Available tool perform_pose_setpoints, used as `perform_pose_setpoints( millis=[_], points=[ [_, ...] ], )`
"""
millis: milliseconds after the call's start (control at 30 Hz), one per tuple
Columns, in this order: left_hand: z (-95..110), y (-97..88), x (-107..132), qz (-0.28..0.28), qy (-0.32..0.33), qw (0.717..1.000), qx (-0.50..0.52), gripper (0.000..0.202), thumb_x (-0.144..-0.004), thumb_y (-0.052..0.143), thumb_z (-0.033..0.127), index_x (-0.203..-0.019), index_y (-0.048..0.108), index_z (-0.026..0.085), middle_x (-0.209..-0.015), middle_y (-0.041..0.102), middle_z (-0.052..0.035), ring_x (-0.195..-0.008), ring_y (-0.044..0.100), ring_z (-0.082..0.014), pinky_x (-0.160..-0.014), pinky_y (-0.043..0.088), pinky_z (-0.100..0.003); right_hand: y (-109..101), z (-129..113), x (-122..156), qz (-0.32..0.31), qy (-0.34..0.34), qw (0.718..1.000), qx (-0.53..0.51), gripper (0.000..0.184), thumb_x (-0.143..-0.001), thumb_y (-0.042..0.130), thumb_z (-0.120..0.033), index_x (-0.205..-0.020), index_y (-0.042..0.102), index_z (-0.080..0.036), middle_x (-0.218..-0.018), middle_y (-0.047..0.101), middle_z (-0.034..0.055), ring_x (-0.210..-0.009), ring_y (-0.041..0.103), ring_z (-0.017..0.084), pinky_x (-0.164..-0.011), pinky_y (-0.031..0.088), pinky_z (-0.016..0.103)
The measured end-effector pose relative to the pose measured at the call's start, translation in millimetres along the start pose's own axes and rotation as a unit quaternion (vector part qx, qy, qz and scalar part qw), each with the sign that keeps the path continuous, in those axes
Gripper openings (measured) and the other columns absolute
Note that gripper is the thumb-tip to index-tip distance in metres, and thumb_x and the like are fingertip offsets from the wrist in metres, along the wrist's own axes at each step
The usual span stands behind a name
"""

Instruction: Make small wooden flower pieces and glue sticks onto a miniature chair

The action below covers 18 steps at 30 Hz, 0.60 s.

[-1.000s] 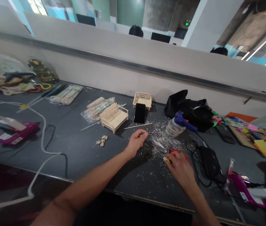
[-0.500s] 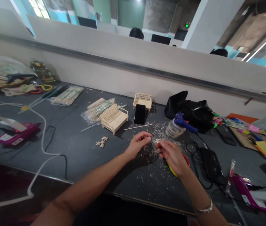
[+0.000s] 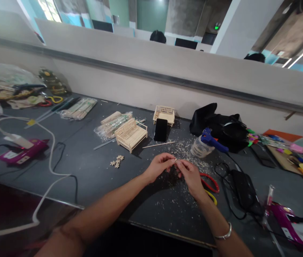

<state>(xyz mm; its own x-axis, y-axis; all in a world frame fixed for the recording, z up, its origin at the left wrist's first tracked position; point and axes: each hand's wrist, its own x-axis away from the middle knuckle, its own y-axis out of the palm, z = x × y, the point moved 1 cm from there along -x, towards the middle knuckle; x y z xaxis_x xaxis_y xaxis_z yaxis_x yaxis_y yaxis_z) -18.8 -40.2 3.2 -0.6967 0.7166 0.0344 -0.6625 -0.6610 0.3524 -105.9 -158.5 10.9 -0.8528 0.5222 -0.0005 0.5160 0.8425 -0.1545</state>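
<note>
My left hand [image 3: 159, 166] and my right hand [image 3: 189, 175] meet fingertip to fingertip above the dark table [image 3: 92, 167]. Both are closed in a pinch on a tiny pale piece [image 3: 175, 161] between them, too small to name. Under the right hand lie scissors with red and yellow handles [image 3: 209, 185]. Pale wood shavings [image 3: 182, 150] are scattered around the hands. A small wooden stick bench [image 3: 130, 134] stands beyond the left hand, with three little wooden flowers [image 3: 116, 161] to its left front.
A black phone [image 3: 160, 130] leans on a small stick model [image 3: 164, 114]. A blue glue gun [image 3: 212, 140] rests on a clear cup, beside a black bag [image 3: 218, 123]. Magenta glue guns [image 3: 23, 152] [image 3: 291, 221], cables, stick packets [image 3: 79, 107] and coloured craft bits [image 3: 298, 157] lie around. People sit behind the partition.
My right hand left the scissors on the table, rose with a tiny piece and joined my left hand. The left hand lifted slightly and pinched toward it.
</note>
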Motion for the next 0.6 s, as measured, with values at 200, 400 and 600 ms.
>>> perform_pose_setpoints(
  millis=[200,400,600],
  points=[
    [-1.4,-1.9,-1.6,0.004,-0.011,0.999,0.034,0.04,-0.058,0.083,0.048,-0.072,0.065,0.016,-0.064,0.065,0.0011,-0.05,0.053,-0.0093,-0.054,0.042,-0.024,-1.2,-1.2,2.5,0.019,-0.07,0.994,0.086,0.045,-0.08,0.056,-0.061,-0.071,0.072,-0.02,-0.057,0.063,0.0013,-0.049,0.054,0.016,-0.045,0.043,0.027],
    [-3.1,-1.4,-1.0,-0.007,-0.038,0.996,0.084,0.038,-0.058,0.085,0.044,-0.074,0.065,0.015,-0.063,0.066,0.001,-0.051,0.057,-0.0104,-0.056,0.046,-0.025,-0.3,-6.4,8.0,0.061,-0.146,0.978,0.138,0.027,-0.079,0.063,-0.045,-0.083,0.072,-0.021,-0.079,0.074,0.0054,-0.069,0.066,0.02,-0.059,0.051,0.029],
    [-1.3,-0.1,0.0,-0.014,-0.052,0.993,0.102,0.042,-0.054,0.087,0.043,-0.074,0.064,0.014,-0.066,0.069,-0.0004,-0.053,0.062,-0.0118,-0.058,0.05,-0.025,0.5,-8.3,8.8,0.067,-0.146,0.976,0.148,0.025,-0.078,0.063,-0.045,-0.079,0.072,-0.021,-0.075,0.074,0.0046,-0.065,0.065,0.018,-0.058,0.05,0.028]
  ],
)
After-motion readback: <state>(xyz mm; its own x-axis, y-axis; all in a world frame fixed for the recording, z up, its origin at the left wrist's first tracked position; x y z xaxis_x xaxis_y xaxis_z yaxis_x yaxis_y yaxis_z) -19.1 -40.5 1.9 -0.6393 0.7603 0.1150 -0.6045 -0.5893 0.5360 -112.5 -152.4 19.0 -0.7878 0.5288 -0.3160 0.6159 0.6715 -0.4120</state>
